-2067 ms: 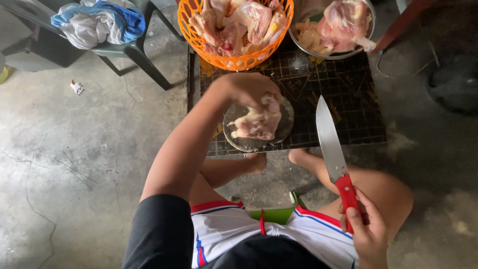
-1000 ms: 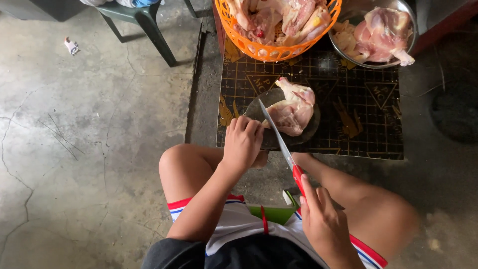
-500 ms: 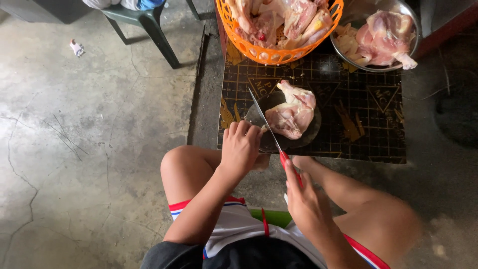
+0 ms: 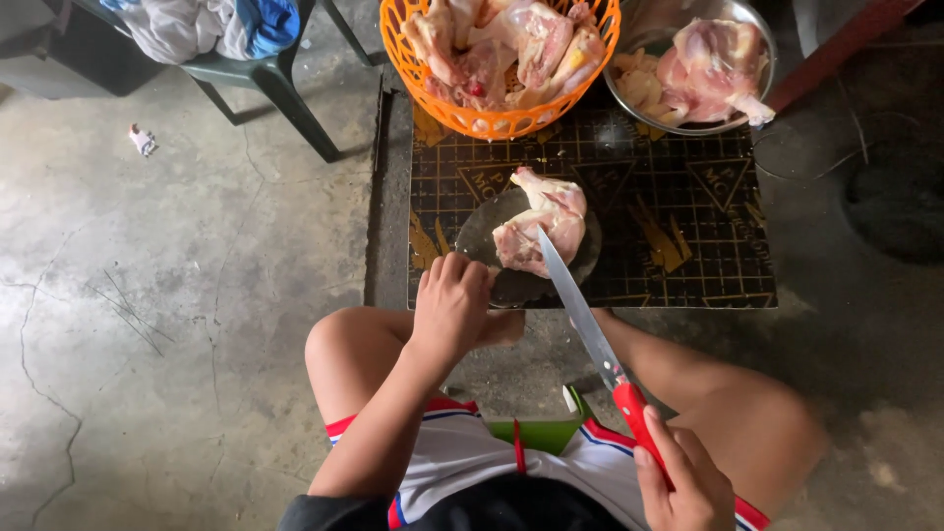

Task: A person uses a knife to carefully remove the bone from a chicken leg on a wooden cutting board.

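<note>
The person's left hand (image 4: 450, 307) rests with its fingers curled over the near edge of a round dark chopping block (image 4: 484, 236), gripping its rim but holding nothing else. Just beyond those fingertips, on the block, lies a raw chicken piece (image 4: 539, 222), pale pink, close to the fingers but not touching them. The right hand (image 4: 688, 482) is closed tight around the red handle of a long knife (image 4: 580, 315); the blade runs up and away from the fingers, its tip resting against the near side of the chicken. The block sits on a dark gridded mat (image 4: 688, 216) laid on the concrete floor (image 4: 177, 295). Farther out from both hands, an orange plastic basket (image 4: 492, 120) holds more raw chicken, and beside it a metal bowl (image 4: 629, 98) holds further pieces. Well off beyond the left hand stands a dark plastic chair (image 4: 265, 79) with bundled cloth on it.
</note>
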